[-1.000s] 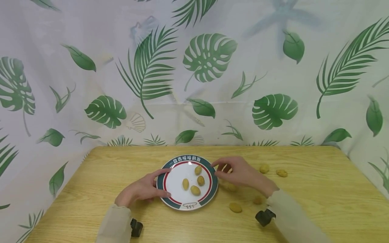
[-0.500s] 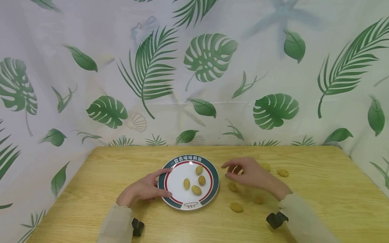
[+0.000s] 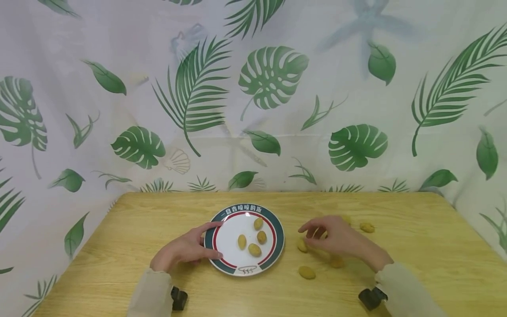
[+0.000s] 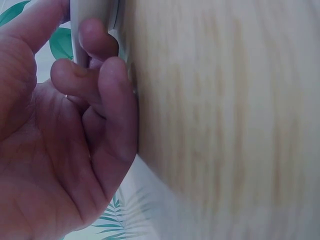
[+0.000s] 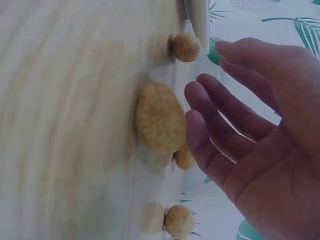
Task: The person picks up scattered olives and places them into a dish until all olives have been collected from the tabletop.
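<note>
The left hand (image 3: 186, 246) is gripping the plate (image 3: 279, 240) at its 9 o'clock edge, thumb and one finger lying over the rim while the others are curling in at its underside. On the plate, four pieces (image 3: 255, 250) are resting between the centre and the 1 to 5 o'clock side. The right hand (image 3: 336, 235) is hovering off the plate's 3 o'clock side, its fingers (image 5: 205, 102) bending loosely, thumb standing apart, holding nothing. Just by its thumb a loose piece (image 3: 302, 245) is lying on the surface (image 3: 166, 207); whether they are touching, I cannot tell. Another loose piece (image 3: 306, 272) is sitting at the plate's 4 o'clock, a third (image 3: 337, 262) is lying partly hidden below the right wrist, and two more, one partly hidden (image 3: 367, 227), are sitting farther out towards 3 o'clock. Judging by their rounded shape, the nearest piece could be rolling off towards 9 o'clock and bumping the plate if the thumb meets it off-centre. The half-hidden piece could be getting knocked if the right hand is dropping too low. And if the left fingers are lifting the rim, the plate could be tilting and its pieces sliding towards 3 o'clock.
</note>
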{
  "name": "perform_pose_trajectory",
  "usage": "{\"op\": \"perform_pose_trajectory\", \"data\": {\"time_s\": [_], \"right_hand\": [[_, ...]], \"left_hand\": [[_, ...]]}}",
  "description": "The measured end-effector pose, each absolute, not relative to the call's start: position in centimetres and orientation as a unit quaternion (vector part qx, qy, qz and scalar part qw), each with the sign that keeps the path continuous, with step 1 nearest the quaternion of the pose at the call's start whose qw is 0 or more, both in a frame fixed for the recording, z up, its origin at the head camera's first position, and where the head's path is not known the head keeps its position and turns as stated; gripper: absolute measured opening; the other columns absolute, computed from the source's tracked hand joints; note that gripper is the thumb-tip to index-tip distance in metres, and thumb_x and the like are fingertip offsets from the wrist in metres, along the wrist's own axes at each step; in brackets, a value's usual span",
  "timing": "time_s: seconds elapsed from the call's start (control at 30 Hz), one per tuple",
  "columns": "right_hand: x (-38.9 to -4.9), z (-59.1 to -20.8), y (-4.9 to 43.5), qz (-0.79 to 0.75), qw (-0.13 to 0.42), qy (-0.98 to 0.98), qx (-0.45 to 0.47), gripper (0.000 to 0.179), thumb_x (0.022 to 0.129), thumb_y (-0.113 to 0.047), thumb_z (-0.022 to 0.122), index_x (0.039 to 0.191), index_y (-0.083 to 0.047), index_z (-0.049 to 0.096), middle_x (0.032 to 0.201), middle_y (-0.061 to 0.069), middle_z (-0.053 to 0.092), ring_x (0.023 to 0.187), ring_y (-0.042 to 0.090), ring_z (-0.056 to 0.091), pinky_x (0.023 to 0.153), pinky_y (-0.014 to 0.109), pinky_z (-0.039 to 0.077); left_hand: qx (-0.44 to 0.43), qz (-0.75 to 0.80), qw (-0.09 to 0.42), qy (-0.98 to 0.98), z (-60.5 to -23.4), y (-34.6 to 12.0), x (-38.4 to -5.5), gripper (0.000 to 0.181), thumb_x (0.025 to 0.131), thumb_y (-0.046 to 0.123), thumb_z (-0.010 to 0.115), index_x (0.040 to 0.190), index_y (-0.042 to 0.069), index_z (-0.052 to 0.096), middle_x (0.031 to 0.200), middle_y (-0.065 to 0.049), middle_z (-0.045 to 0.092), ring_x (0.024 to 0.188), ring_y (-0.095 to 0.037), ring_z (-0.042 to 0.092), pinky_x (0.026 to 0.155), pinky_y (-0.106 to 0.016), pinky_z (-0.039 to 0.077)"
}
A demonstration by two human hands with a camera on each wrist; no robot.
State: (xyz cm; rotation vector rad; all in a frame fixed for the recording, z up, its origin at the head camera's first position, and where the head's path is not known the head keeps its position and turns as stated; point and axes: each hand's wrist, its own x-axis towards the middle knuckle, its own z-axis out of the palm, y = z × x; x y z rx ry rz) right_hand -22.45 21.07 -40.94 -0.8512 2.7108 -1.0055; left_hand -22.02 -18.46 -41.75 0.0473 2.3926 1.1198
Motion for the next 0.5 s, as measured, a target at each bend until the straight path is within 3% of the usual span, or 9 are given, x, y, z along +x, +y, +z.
{"op": "perform_pose_trajectory", "data": {"time_s": [0.5], "right_hand": [[-22.45, -41.89, 21.0, -0.322, 0.084, 0.9, -0.282, 0.026, 0.088, -0.024, 0.08, 0.112, -0.015, 0.076, 0.091, -0.009, 0.07, 0.082, 0.0, 0.062, 0.073, 0.022, 0.054]], "left_hand": [[0.017, 0.413, 0.243, 0.878, -41.77, -18.38, -21.88, 0.085, 0.082, 0.027, 0.086, 0.155, 0.034, 0.041, 0.099, -0.008, 0.064, 0.057, -0.02, 0.048, 0.055, -0.028, 0.04]]}}
